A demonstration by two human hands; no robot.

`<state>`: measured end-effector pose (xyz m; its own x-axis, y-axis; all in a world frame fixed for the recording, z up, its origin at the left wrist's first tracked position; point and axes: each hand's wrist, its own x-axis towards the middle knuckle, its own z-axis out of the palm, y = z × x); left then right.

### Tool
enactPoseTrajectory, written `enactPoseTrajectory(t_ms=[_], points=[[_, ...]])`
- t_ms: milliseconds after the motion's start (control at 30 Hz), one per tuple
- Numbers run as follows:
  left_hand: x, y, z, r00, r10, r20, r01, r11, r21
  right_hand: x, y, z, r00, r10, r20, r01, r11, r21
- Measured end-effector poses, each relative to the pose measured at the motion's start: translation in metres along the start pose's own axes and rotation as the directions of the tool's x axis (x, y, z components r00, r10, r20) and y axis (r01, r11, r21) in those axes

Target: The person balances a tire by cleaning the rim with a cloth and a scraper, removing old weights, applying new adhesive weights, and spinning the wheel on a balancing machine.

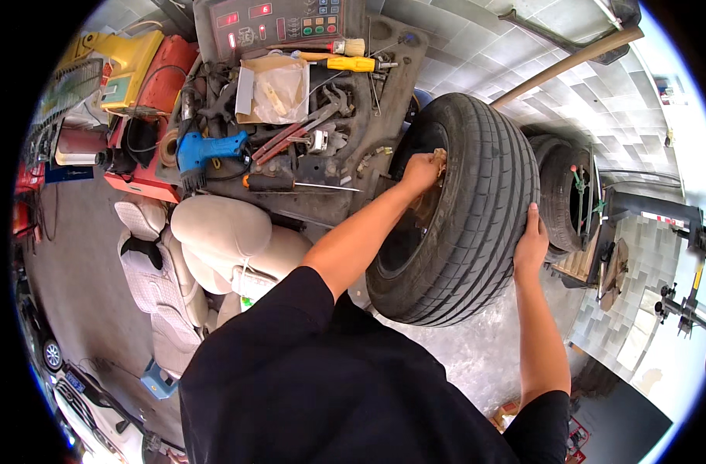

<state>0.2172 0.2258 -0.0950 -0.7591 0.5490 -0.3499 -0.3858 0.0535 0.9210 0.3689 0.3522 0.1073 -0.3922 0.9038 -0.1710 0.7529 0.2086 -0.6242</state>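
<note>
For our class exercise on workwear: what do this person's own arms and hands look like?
Short, plain black sleeves leave both forearms bare. The left hand and right hand wear no gloves, and no watch is visible.

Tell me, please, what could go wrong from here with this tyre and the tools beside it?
The left hand, gripping a crumpled brownish thing at the open side of the tyre, might get pinched if the tyre turns.

The right hand only rests against the tread, so it could slip.

The black-and-orange screwdriver points toward the left forearm, which might brush it.
</note>
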Motion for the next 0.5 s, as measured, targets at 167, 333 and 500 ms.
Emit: enactPoseTrajectory(t_ms=[167, 333, 500], points=[[-0.111, 0.010, -0.018, 0.975, -0.061, 0.212, 0.030, 0.989, 0.146, 0.005, 0.014, -0.003, 0.995, 0.063, -0.075, -0.065, 0.998, -0.021], [-0.087, 0.013, -0.013, 0.990, -0.038, 0.139, 0.021, 0.993, 0.117, 0.000, 0.009, -0.003, 0.998, 0.019, -0.064, -0.020, 1.000, -0.024], [-0.070, 0.090, -0.024, 0.987, 0.162, -0.010, -0.150, 0.933, 0.327, 0.004, 0.007, -0.004, 0.998, 0.031, -0.051, -0.030, 1.000, 0.008]])
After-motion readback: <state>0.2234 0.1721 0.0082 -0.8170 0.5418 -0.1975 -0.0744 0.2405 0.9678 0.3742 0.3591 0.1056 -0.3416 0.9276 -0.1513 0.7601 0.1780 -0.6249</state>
